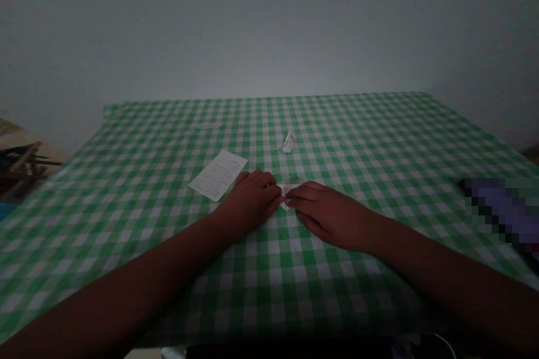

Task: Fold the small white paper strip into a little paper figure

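Observation:
My left hand point(252, 197) and my right hand point(326, 210) meet at the middle of a table with a green and white checked cloth point(357, 134). Between their fingertips lies a small folded white paper piece point(287, 195), and both hands pinch it with fingers curled. Most of that paper is hidden under the fingers. A flat white printed sheet point(219, 174) lies just left of my left hand. A small folded white paper shape point(288, 142) stands a little farther back on the cloth.
A dark, blurred object point(501, 207) lies at the table's right edge. Wooden furniture point(21, 162) stands beyond the left edge. A plain pale wall point(269, 28) rises behind the table. A dark flat thing point(295, 350) sits at the near edge.

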{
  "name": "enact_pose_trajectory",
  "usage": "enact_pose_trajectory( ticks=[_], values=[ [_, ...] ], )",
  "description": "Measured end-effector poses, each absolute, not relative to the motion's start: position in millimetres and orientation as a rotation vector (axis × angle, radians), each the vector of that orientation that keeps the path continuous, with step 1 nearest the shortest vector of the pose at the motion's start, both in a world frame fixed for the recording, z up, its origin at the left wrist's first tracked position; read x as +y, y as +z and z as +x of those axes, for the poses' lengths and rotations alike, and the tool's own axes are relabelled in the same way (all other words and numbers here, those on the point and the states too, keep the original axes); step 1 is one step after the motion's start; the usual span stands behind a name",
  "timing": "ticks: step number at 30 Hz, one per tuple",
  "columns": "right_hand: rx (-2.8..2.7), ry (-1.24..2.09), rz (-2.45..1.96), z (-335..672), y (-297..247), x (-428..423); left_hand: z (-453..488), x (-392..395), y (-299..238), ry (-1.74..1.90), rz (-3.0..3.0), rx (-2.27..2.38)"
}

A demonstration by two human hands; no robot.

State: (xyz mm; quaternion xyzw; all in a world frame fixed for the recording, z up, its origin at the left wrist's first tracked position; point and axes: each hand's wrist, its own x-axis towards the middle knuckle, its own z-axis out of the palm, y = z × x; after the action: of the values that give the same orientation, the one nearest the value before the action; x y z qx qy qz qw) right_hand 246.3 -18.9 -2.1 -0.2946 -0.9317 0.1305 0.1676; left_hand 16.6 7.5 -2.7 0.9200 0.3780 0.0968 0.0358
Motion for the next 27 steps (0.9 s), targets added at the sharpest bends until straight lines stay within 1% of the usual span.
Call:
enact_pose_trajectory(
  ticks=[8,17,23,27],
  values=[
    [-2.707,0.25,-0.919,246,-1,-25,16,-4,-1,0.349,2.785,1.202],
    [-2.693,0.296,-0.91,244,3,-24,16,-3,-4,0.467,2.784,1.2],
    [-2.715,0.292,-0.861,247,3,-22,15,2,-7,0.443,2.76,1.086],
    [-2.723,0.317,-0.816,248,6,-20,11,7,-11,0.5,2.686,0.992]
  ],
)
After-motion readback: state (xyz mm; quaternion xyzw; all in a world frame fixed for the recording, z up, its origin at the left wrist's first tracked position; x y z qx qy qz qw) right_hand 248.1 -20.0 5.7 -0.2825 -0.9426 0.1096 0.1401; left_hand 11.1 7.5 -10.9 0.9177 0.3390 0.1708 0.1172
